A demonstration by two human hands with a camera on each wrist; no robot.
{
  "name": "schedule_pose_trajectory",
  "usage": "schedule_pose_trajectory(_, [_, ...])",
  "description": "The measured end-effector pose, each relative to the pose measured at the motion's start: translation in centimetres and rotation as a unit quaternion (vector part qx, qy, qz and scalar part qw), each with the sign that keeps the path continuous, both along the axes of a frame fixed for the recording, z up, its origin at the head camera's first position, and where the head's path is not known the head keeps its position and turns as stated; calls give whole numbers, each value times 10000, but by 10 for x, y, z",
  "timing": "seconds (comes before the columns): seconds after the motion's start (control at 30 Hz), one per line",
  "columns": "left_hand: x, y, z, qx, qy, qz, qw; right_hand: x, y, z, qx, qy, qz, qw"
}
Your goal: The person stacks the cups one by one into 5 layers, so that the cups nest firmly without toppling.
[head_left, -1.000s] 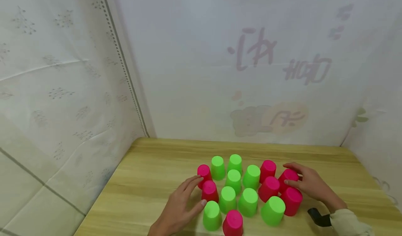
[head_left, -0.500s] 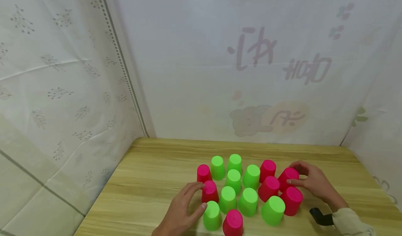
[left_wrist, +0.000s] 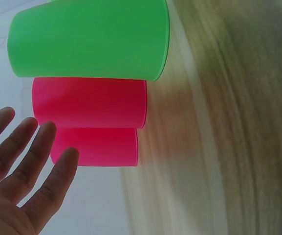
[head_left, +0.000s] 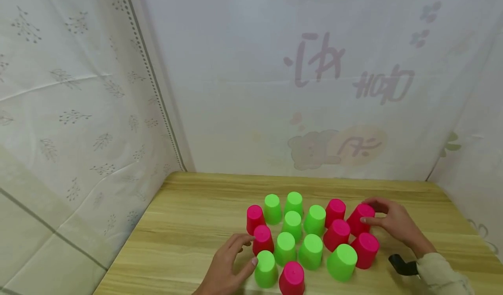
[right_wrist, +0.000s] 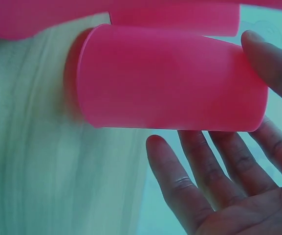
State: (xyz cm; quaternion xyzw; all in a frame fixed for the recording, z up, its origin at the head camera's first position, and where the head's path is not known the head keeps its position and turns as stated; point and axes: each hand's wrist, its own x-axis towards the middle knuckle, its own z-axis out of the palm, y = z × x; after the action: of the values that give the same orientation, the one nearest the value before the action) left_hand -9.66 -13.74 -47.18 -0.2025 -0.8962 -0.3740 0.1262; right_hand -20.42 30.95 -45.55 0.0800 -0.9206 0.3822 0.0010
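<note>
Upside-down pink and green plastic cups stand grouped on the wooden table. At the right of the group, my right hand (head_left: 397,225) grips a pink cup (head_left: 360,220) near its top, thumb on one side and fingers on the other. In the right wrist view this cup (right_wrist: 175,81) looks slightly lifted, with a shadow by its rim. My left hand (head_left: 225,266) is at the group's left side, fingers spread in the left wrist view. It is nearest a green cup (head_left: 266,269) and a pink cup (head_left: 263,241); whether it touches them I cannot tell.
Several other cups stand close together between the hands, such as a green cup (head_left: 310,252) and a front pink cup (head_left: 292,279). Bare wooden table (head_left: 177,238) lies left of them. A patterned white cloth (head_left: 235,90) hangs behind. Near the right sleeve is a black object (head_left: 402,266).
My right hand has closed around the far-right pink cup and raised it slightly. My left hand has drawn back a little toward me, away from the rear pink cup.
</note>
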Motion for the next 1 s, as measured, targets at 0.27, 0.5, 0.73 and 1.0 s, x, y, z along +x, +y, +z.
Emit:
schedule_pose_trajectory(0.27, [-1,0,0,133,-308,-271,9991,-19,7,7,8,-16,209,9998])
schedule_pose_trajectory(0.5, [2,1,-5,45,-179,-420,9989,-37,9,11,-78,-50,419,9991])
schedule_pose_trajectory(0.73, [8,1,-9,24,-506,-681,9964,-54,-3,19,-98,-279,715,9970])
schedule_pose_trajectory(1.0, [0,3,-12,-65,240,-623,9977,-86,-21,42,129,-220,832,9962])
